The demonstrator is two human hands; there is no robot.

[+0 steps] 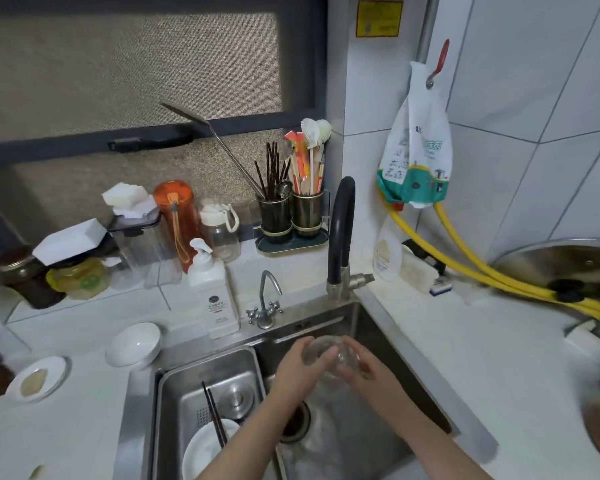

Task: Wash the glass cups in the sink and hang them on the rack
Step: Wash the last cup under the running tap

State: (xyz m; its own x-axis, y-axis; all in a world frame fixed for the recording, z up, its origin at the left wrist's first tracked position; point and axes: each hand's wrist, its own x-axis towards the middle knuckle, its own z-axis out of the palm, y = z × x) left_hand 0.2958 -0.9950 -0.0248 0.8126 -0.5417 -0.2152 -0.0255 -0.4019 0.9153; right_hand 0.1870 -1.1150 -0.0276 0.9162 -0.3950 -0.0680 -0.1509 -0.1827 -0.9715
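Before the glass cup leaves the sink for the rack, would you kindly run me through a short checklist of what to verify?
1. Grip: left hand and right hand both wrap the glass cup: ok.
2. Cup over the sink, not the counter: ok.
3. Water running from the black faucet: cannot tell, the stream is too faint.
4. Cup fully rinsed: cannot tell, the glass is blurred.
5. Rack located for hanging: not ok, no cup rack is in view.
6. Sink basket to the left already holds a white bowl and chopsticks, so avoid knocking them: ok.
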